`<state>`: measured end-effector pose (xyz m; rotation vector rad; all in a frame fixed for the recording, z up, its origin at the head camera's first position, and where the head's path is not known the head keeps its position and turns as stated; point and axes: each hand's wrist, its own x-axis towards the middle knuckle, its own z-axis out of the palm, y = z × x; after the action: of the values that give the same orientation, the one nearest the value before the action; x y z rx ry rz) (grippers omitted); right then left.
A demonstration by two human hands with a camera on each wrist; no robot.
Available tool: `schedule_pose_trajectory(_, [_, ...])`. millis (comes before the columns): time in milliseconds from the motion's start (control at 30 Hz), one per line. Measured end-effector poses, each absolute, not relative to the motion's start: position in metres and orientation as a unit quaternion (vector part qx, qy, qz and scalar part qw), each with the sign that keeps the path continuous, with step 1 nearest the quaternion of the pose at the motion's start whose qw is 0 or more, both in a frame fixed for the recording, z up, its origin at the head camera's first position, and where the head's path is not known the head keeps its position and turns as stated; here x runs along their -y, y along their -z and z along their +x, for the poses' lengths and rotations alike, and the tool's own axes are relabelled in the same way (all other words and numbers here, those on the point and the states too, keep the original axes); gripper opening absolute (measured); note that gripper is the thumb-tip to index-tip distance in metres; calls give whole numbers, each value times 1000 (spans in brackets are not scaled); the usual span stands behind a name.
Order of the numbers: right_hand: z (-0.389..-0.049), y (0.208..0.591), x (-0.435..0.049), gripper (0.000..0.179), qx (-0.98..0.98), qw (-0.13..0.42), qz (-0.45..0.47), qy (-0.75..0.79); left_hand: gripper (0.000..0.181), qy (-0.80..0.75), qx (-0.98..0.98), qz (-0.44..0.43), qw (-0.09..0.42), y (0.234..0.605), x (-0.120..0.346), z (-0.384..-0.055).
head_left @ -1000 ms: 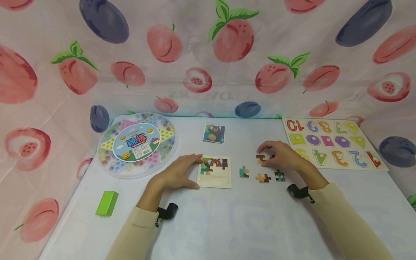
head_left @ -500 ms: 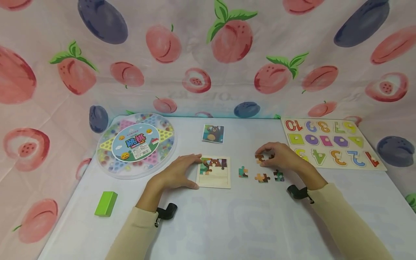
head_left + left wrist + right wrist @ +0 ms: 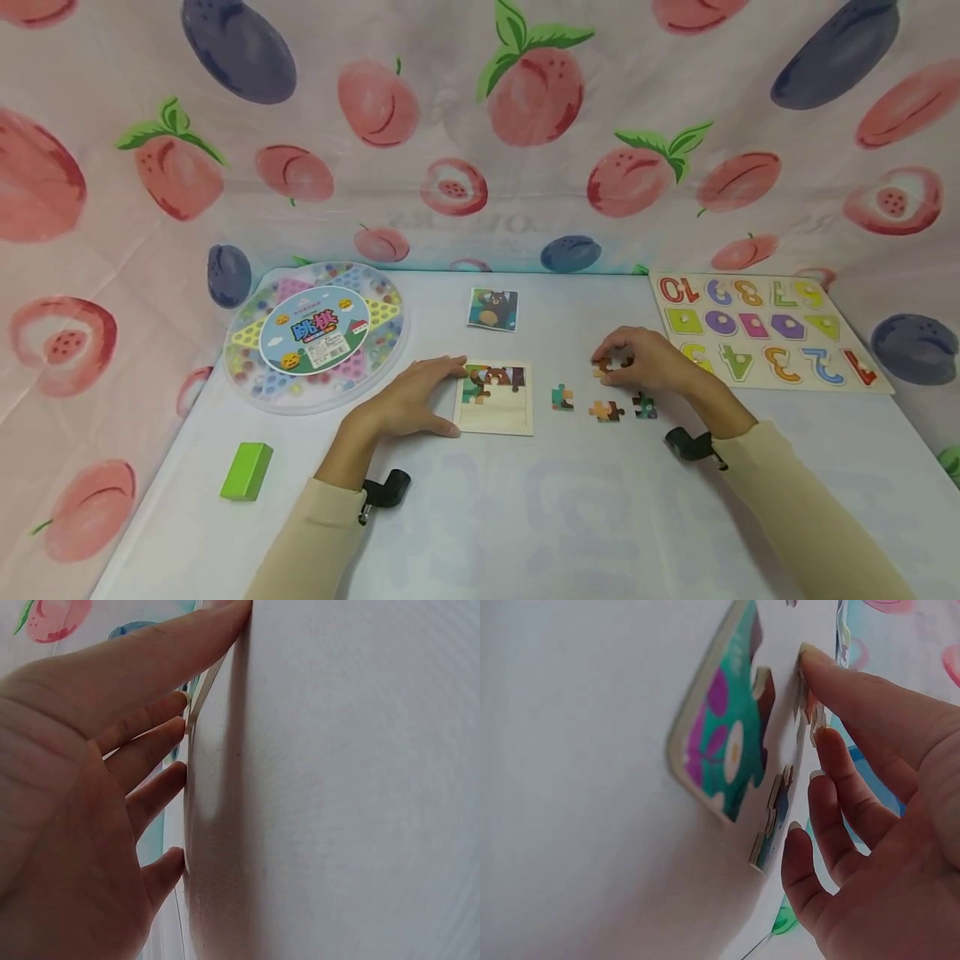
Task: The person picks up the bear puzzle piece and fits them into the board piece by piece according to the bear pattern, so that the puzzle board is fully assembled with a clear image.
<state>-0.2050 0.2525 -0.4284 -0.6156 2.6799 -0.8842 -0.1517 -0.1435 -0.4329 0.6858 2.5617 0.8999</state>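
My left hand point(image 3: 408, 400) rests at the left side of a small wooden puzzle tray point(image 3: 506, 417), its thumb by the near corner and index finger by the far corner. Fitted bear puzzle pieces point(image 3: 476, 387) fill the tray's upper part; bare wood shows below. To the right, my right hand point(image 3: 651, 360) pinches a brown puzzle piece point(image 3: 602, 367) between thumb and index finger, low over the table; the fingers partly hide it. Between the hands lie loose pieces: a teal-and-orange one point(image 3: 562, 397), an orange-and-brown one point(image 3: 606, 411) and a dark green one point(image 3: 644, 406).
Behind the tray lies a bear picture card point(image 3: 492, 309). A round Chinese checkers set point(image 3: 315, 333) is at the back left, with a green block point(image 3: 247, 471) nearer. At the back right is a number-and-shape board point(image 3: 772, 333). A fruit-print cloth point(image 3: 450, 125) hangs behind.
Both hands stay almost where they were. The brown piece under my right fingertips has shifted very slightly, while the tray and the loose pieces have not visibly moved.
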Motion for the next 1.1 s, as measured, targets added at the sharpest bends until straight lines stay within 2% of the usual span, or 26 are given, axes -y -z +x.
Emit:
schedule_pose_trajectory(333, [-201, 424, -245, 28, -922, 141, -178, 312, 81, -322, -901, 229, 179, 434, 143, -152])
schedule_pose_trajectory(1100, [-206, 416, -222, 38, -885, 124, -206, 398, 79, -326, -899, 232, 176, 432, 145, -150])
